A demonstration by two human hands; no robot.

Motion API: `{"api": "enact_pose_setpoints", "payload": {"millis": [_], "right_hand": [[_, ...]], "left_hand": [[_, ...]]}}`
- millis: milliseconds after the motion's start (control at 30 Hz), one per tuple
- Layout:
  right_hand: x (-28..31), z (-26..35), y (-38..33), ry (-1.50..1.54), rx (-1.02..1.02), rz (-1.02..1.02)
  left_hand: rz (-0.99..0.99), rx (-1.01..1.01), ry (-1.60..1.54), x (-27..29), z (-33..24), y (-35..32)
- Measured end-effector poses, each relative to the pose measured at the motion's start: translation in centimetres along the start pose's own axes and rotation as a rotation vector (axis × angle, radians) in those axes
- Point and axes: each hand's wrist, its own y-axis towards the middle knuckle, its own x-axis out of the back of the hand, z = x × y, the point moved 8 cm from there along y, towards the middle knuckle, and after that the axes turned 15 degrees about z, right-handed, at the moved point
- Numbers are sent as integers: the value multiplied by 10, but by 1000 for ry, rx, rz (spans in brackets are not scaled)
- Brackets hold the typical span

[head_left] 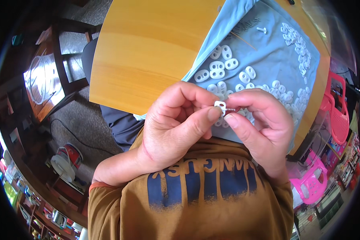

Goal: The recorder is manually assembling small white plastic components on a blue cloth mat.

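Observation:
Close to my chest, over the table's near edge, my left hand [170,128] pinches a small white plastic piece [219,105] with a hole in it between thumb and forefinger. A thin metal coil spring [230,110] sticks out from the right side of that piece. My right hand [264,124] is closed around the spring's outer end, its thumb and forefinger curled toward it. Behind both hands lie white oval two-hole plastic pieces [217,70], scattered over a light blue cloth [264,60]. Some of them are hidden by my fingers.
At the cloth's far end is a pile of dark springs [244,26] beside a small white plastic part [262,30]. Many smaller white pieces [298,46] line its right side. Bare wooden tabletop [148,52] extends left. Pink plastic chairs [311,180] stand to the right.

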Motion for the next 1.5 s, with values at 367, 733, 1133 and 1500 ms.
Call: {"api": "enact_pose_setpoints", "payload": {"millis": [367, 733, 1133, 1500], "right_hand": [[0, 9, 3, -187, 31, 13], [0, -4, -2, 19, -25, 37], [3, -3, -7, 84, 12, 30], [2, 0, -8, -123, -8, 7]], "left_hand": [[57, -10, 108, -4, -1, 0], [114, -88, 400, -13, -11, 1], [100, 4, 178, -11, 0, 1], [100, -64, 471, -14, -4, 1]]}}
